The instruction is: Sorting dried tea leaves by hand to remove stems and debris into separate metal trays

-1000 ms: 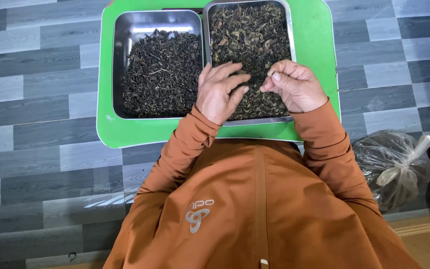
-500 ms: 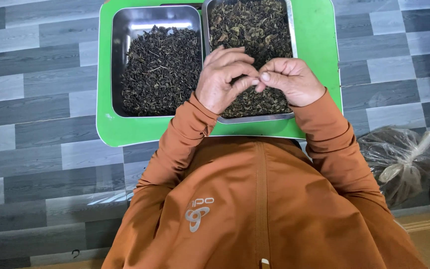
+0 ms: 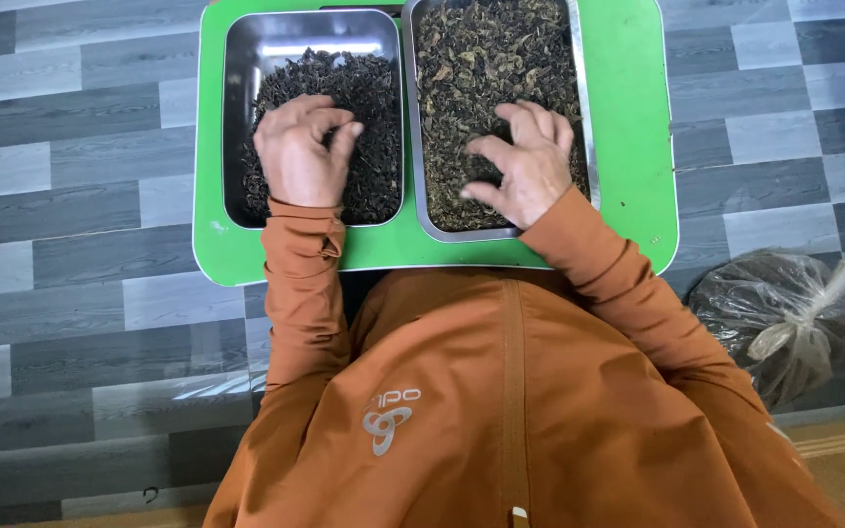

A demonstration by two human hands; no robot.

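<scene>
A green tray [image 3: 628,127] lies on the floor and carries two metal pans. The left pan [image 3: 246,59] holds dark, fine dried leaves [image 3: 374,108]. The right pan [image 3: 579,108] is full of coarser brown-green dried leaves [image 3: 486,59]. My left hand [image 3: 297,156] is over the left pan, fingers and thumb bunched in a pinch on the dark leaves. My right hand [image 3: 525,161] rests on the leaves in the right pan near its front edge, with the fingers spread apart. Both arms are in orange sleeves.
A tied clear plastic bag [image 3: 784,313] of dark material sits on the floor at the right, beside my right elbow. Grey plank flooring [image 3: 70,244] surrounds the tray. My orange jacket fills the lower middle of the view.
My left hand has gone from the right pan over to the left pan. My right hand has let go of its pinch and spread its fingers on the leaves of the right pan.
</scene>
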